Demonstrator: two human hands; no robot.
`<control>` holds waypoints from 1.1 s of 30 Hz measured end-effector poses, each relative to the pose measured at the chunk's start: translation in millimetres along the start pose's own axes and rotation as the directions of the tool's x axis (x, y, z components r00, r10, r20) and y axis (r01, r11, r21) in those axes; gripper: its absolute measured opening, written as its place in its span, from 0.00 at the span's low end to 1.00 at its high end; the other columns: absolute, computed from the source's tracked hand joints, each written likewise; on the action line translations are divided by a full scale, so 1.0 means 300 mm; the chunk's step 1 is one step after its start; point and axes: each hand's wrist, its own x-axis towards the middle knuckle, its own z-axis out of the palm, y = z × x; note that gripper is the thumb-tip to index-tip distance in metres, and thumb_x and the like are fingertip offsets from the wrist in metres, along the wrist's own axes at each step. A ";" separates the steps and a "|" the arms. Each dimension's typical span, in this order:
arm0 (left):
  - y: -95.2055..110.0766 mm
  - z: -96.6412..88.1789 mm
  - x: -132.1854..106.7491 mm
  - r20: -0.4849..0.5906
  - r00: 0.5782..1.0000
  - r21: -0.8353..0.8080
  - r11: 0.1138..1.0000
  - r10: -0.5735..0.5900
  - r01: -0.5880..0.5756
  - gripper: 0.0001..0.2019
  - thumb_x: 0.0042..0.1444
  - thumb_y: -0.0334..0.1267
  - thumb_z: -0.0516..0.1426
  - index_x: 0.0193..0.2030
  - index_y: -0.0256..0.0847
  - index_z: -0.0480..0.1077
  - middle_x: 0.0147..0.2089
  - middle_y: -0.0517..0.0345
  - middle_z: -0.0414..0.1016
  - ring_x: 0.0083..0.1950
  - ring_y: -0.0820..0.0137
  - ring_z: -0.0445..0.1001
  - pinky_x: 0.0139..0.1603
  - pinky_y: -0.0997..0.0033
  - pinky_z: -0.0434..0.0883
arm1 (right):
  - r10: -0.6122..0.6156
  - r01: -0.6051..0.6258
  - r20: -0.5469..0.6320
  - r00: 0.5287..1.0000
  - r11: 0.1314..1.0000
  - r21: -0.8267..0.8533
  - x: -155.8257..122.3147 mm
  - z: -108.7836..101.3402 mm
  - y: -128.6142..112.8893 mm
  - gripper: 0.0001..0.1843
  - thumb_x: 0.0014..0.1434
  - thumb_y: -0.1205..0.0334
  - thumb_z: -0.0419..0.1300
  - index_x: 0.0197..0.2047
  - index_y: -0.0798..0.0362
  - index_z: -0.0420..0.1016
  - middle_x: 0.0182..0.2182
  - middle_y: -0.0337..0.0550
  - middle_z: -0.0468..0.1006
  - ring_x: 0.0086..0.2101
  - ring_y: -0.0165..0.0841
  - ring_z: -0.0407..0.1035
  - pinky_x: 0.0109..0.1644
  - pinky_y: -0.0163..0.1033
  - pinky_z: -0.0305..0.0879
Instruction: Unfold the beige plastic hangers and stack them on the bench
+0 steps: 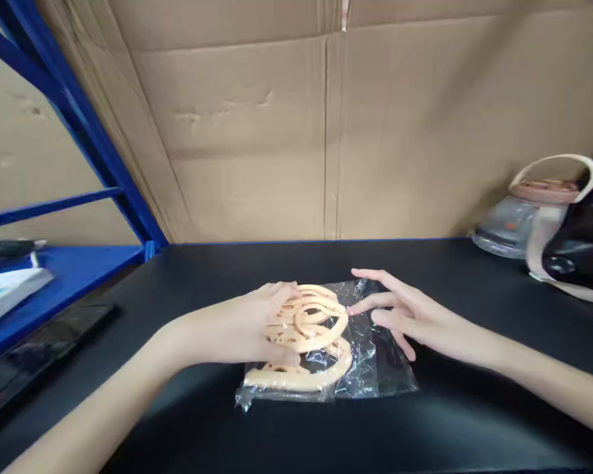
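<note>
A clear plastic bag (370, 368) lies flat on the black tabletop, with several pale yellow-orange curved pieces (321, 329) inside it, some ring-shaped and some like arcs. Over the bag's left part rests my left hand (261, 322), fingers apart and partly blurred, covering some of the pieces. At the right side my right hand (400, 313) has its fingers spread above the bag's loose plastic, one fingertip close to the curved pieces. Whether that fingertip presses on the plastic I cannot tell.
A clear jug-like bottle (508, 220) with a strap stands at the back right beside a black bag (586, 237). On the left are a blue metal rack (93, 151), a white packet (10, 293) and a dark glossy flat panel (49, 349). Cardboard (247, 138) forms the back wall.
</note>
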 end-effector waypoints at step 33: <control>0.148 0.119 0.050 -0.151 0.893 0.189 0.899 0.424 -0.395 0.24 0.61 0.51 0.51 0.61 0.44 0.64 0.67 0.49 0.56 0.68 0.55 0.53 0.65 0.49 0.54 | -0.002 -0.010 -0.153 0.988 0.997 -0.080 0.068 -0.054 0.055 0.25 0.57 0.58 0.58 0.54 0.51 0.54 0.22 0.31 0.71 0.16 0.24 0.61 0.20 0.30 0.58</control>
